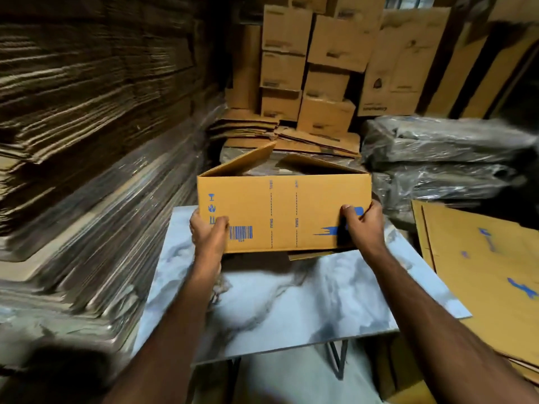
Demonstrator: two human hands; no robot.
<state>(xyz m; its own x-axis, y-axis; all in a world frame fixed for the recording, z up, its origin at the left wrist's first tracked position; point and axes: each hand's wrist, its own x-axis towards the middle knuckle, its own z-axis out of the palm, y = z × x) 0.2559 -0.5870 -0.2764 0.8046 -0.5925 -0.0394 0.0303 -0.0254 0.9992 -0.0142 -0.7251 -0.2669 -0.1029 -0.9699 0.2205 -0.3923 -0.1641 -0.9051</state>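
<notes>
Both hands, the left hand (207, 231) and the right hand (362, 225), are gripping the lower corners of a blue-printed cardboard box (284, 212), holding it above the marble-patterned table (291, 301), flaps open.

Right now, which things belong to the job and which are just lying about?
In hand: box, gripped by left hand and right hand; table beneath it.
Lying about: cardboard stack on the left, stacked boxes behind, wrapped bundles and flat sheets on the right.
</notes>
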